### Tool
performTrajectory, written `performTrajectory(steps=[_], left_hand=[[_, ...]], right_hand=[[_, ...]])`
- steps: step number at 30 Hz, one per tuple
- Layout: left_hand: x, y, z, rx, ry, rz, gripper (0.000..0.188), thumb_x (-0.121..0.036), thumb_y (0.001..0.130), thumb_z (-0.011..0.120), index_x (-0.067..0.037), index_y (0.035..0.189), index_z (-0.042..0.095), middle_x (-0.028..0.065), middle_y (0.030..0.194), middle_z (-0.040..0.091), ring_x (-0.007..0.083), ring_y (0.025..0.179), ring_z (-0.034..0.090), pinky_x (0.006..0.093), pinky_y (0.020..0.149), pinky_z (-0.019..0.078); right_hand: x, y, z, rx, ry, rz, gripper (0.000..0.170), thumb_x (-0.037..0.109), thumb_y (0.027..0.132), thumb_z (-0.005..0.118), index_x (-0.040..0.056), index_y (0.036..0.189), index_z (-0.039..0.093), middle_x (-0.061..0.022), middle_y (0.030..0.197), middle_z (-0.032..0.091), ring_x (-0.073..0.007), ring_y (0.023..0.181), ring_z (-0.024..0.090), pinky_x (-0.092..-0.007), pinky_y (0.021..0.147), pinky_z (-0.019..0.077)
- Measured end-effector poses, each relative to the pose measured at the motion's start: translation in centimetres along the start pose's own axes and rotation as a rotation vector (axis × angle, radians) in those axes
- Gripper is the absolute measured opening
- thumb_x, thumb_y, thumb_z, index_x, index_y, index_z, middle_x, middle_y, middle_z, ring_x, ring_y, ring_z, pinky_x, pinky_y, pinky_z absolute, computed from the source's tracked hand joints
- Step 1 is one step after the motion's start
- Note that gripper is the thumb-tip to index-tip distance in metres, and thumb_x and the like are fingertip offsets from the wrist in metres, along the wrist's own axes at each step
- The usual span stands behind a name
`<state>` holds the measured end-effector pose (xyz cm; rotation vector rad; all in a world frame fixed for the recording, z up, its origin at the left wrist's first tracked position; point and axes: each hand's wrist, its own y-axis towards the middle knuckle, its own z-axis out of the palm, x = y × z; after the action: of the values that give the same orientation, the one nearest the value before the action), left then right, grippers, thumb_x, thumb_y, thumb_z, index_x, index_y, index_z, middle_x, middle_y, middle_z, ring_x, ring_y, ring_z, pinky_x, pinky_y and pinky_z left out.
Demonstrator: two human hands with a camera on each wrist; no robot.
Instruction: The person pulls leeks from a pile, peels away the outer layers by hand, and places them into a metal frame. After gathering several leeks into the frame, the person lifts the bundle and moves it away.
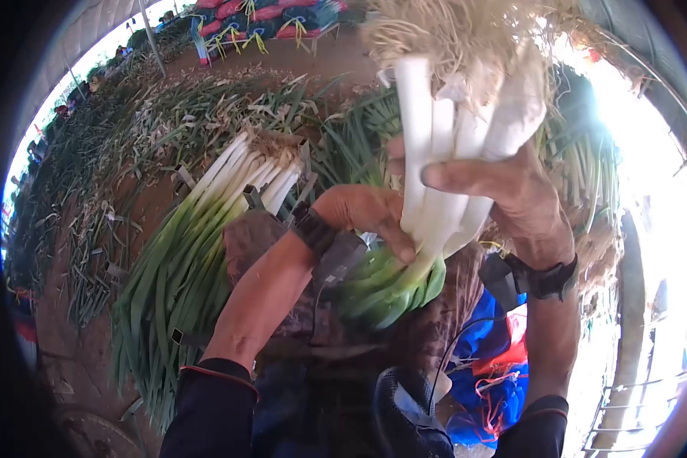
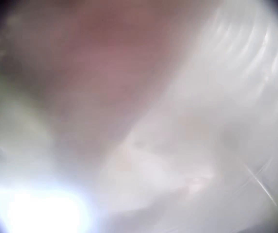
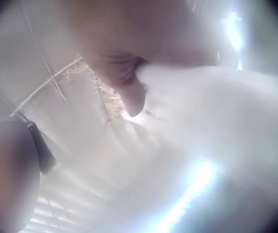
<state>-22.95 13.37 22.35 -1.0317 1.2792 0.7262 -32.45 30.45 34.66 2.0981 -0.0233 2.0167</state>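
A bunch of thick green onions point(image 1: 435, 206) stands roots up in front of the person in the head view, its green leaves bent down toward the lap. My right hand point(image 1: 530, 198) grips the white stalks from the right, thumb across their front. Lower down, my left hand point(image 1: 370, 217) holds the bunch where white turns to green, thumb pressed on the stalks. Shaggy pale roots point(image 1: 473, 38) fan out at the top. In the right wrist view the thumb point(image 3: 131, 97) lies along a blurred white stalk point(image 3: 212, 107). The left wrist view is badly blurred.
Left of the knees lies a larger pile of green onions point(image 1: 183, 252), held between grey metal brackets point(image 1: 253, 197). Leaf scraps point(image 1: 175, 130) cover the ground behind. Tied sacks point(image 1: 267, 19) are stacked at the back; blue and red bags point(image 1: 485, 366) lie at lower right.
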Motion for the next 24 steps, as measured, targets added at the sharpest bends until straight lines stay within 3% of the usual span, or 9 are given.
performTrajectory(steps=[3, 5, 6, 7, 10, 12, 13, 15, 24], left_hand=[[-0.6, -0.1, 0.3, -0.022, 0.007, 0.334, 0.050, -0.017, 0.078, 0.080, -0.004, 0.122, 0.061, 0.0057, 0.108, 0.069, 0.0151, 0.100, 0.062, 0.0293, 0.092, 0.0452], [-3.1, -1.6, 1.1, -0.410, 0.018, 0.255, 0.067, -0.022, 0.076, 0.082, -0.006, 0.135, 0.052, 0.0088, 0.113, 0.069, 0.0191, 0.107, 0.063, 0.0339, 0.102, 0.0424], [-2.3, -1.2, -0.8, -0.652, 0.250, 0.354, 0.077, -0.023, 0.076, 0.083, -0.006, 0.140, 0.045, 0.0116, 0.121, 0.065, 0.0225, 0.115, 0.059, 0.0360, 0.108, 0.0380], [-1.4, -1.1, -2.5, -0.886, 0.486, 0.456, 0.086, -0.025, 0.075, 0.083, -0.005, 0.145, 0.038, 0.0143, 0.129, 0.061, 0.0259, 0.123, 0.055, 0.0382, 0.113, 0.0335], [-3.4, -4.3, -1.2, -0.805, -0.034, 0.841, 0.103, -0.029, 0.069, 0.087, -0.002, 0.149, 0.028, 0.0196, 0.142, 0.048, 0.0304, 0.136, 0.041, 0.0433, 0.118, 0.0240], [-3.5, -2.9, -0.2, -1.160, 0.368, 0.999, 0.115, -0.033, 0.062, 0.091, 0.001, 0.149, 0.024, 0.0217, 0.151, 0.035, 0.0319, 0.141, 0.032, 0.0470, 0.119, 0.0196], [-5.4, -1.8, 3.2, -1.139, 0.598, 0.602, 0.123, -0.034, 0.056, 0.094, 0.001, 0.150, 0.021, 0.0220, 0.152, 0.031, 0.0325, 0.140, 0.033, 0.0470, 0.119, 0.0183], [-1.6, 4.2, 5.0, -1.227, 0.381, 1.055, 0.117, -0.028, 0.057, 0.094, 0.003, 0.145, 0.023, 0.0169, 0.139, 0.044, 0.0283, 0.128, 0.043, 0.0422, 0.112, 0.0301], [-4.7, 0.2, 2.9, -1.513, 0.607, 1.022, 0.066, -0.010, 0.065, 0.082, 0.004, 0.117, 0.044, 0.0122, 0.097, 0.059, 0.0210, 0.084, 0.060, 0.0326, 0.075, 0.0506]], right_hand=[[0.2, 0.8, -0.2, -0.119, -0.231, -0.152, 0.046, 0.013, 0.079, 0.073, -0.0045, 0.119, 0.060, -0.0156, 0.101, 0.071, -0.0240, 0.093, 0.069, -0.0363, 0.087, 0.0556], [1.0, 2.7, -1.1, -0.094, -0.397, -0.371, 0.040, 0.021, 0.083, 0.072, -0.0007, 0.116, 0.065, -0.0126, 0.096, 0.073, -0.0216, 0.088, 0.070, -0.0335, 0.086, 0.0556], [0.9, 3.6, -4.6, 0.024, -0.982, -0.686, 0.042, 0.023, 0.085, 0.071, 0.0029, 0.121, 0.064, -0.0116, 0.106, 0.071, -0.0200, 0.098, 0.068, -0.0331, 0.092, 0.0532], [2.0, 3.9, -4.6, -0.053, -0.806, -0.672, 0.043, 0.024, 0.085, 0.071, 0.0029, 0.122, 0.063, -0.0117, 0.107, 0.070, -0.0202, 0.099, 0.067, -0.0334, 0.093, 0.0527], [5.4, 5.0, -2.6, -0.184, -0.451, -0.585, 0.045, 0.025, 0.085, 0.072, 0.0028, 0.123, 0.062, -0.0122, 0.111, 0.068, -0.0207, 0.102, 0.065, -0.0346, 0.094, 0.0515], [5.4, 5.3, -1.6, -0.169, -0.443, -0.563, 0.047, 0.025, 0.084, 0.072, 0.0027, 0.123, 0.061, -0.0124, 0.113, 0.066, -0.0211, 0.104, 0.063, -0.0354, 0.095, 0.0507], [4.2, 5.0, -1.4, -0.147, -0.479, -0.540, 0.047, 0.026, 0.084, 0.072, 0.0026, 0.124, 0.061, -0.0126, 0.114, 0.066, -0.0213, 0.105, 0.062, -0.0358, 0.095, 0.0503], [2.1, 5.1, -0.5, -0.101, -0.512, -0.489, 0.049, 0.026, 0.084, 0.073, 0.0025, 0.124, 0.060, -0.0129, 0.116, 0.064, -0.0217, 0.108, 0.061, -0.0366, 0.096, 0.0495], [2.5, 2.7, 0.9, -0.063, -0.397, -0.425, 0.055, 0.029, 0.083, 0.074, 0.0021, 0.128, 0.056, -0.0142, 0.126, 0.058, -0.0234, 0.117, 0.054, -0.0401, 0.099, 0.0458]])
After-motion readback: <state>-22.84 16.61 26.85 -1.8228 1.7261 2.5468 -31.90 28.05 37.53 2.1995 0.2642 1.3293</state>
